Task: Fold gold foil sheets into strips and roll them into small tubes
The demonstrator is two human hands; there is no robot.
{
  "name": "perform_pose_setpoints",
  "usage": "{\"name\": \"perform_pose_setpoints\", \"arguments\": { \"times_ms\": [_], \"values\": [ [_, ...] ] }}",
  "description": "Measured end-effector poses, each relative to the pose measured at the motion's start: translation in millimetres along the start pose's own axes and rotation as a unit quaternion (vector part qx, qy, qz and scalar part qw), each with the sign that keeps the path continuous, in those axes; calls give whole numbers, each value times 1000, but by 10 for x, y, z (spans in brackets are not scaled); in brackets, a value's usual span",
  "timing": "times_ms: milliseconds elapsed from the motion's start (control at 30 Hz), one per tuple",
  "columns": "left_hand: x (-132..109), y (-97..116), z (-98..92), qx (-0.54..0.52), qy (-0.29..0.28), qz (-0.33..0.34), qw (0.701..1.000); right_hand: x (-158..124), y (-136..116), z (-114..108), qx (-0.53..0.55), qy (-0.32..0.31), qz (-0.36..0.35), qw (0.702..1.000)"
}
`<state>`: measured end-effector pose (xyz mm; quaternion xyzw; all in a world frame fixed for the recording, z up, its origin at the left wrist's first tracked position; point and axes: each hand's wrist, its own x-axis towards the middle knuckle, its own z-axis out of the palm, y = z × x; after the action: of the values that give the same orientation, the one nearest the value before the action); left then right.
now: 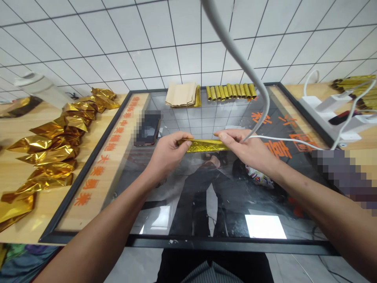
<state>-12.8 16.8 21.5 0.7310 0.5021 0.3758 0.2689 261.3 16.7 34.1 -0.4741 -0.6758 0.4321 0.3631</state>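
Note:
A strip of gold foil paper (204, 146), folded or rolled narrow, stretches level between my two hands above the dark glass tabletop (165, 169). My left hand (172, 151) pinches its left end between thumb and fingers. At the other end, my right hand (240, 146) grips the foil with thumb and fingertips. Beyond my hands lies a stack of brown paper sheets (180, 94) with gold showing at its right side. To the right of that stack, several small gold paper rolls (231, 92) lie in a row.
Folded gold foil pieces (55, 135) cover the wooden surface at left. A phone (148, 129) rests on the glass. White power strips with cables (326, 114) sit at right, near more gold rolls (353, 88). A grey flexible stalk (250, 67) curves down near my right hand.

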Motion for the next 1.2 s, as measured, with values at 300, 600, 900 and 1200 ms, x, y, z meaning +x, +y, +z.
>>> {"name": "perform_pose_setpoints", "arguments": {
  "times_ms": [300,600,900,1200],
  "values": [
    [50,-40,30,-95,24,-44,994,29,0,27,-70,-16,15,997],
    [-149,187,219,218,35,188,957,77,-94,44,-4,82,93,992],
    [-163,206,372,351,16,198,915,2,-167,217,173,37,172,969],
    [-105,32,247,286,20,223,932,67,60,21,-20,71,17,997]
  ]
}}
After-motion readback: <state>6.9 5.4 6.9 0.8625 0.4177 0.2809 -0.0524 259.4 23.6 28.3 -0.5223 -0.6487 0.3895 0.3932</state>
